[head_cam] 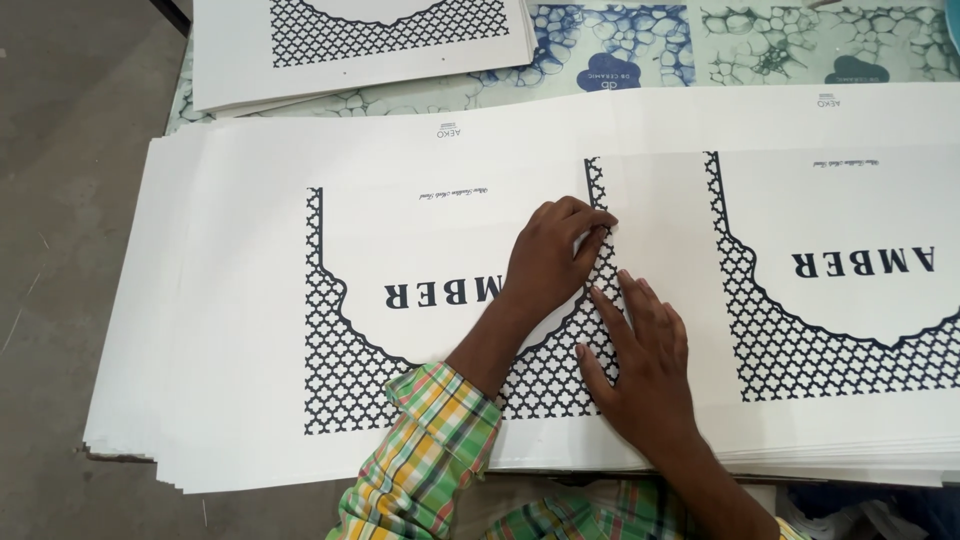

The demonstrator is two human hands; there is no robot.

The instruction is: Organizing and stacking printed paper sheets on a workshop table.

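Left hand (548, 262) curled, fingertips pinching the edge of the top printed sheet (420, 300) at its lattice border, toward 1 o'clock. Right hand (645, 370) flat, palm down, released, pressing the sheet just at 5 o'clock of the left. Sheet lies on a fanned stack of printed sheets (200, 400) on the surface; second stack (350, 50) at 11 o'clock. Step looks like separating the top sheet; peeling it calls for a steady lift while the flat hand holds the rest.
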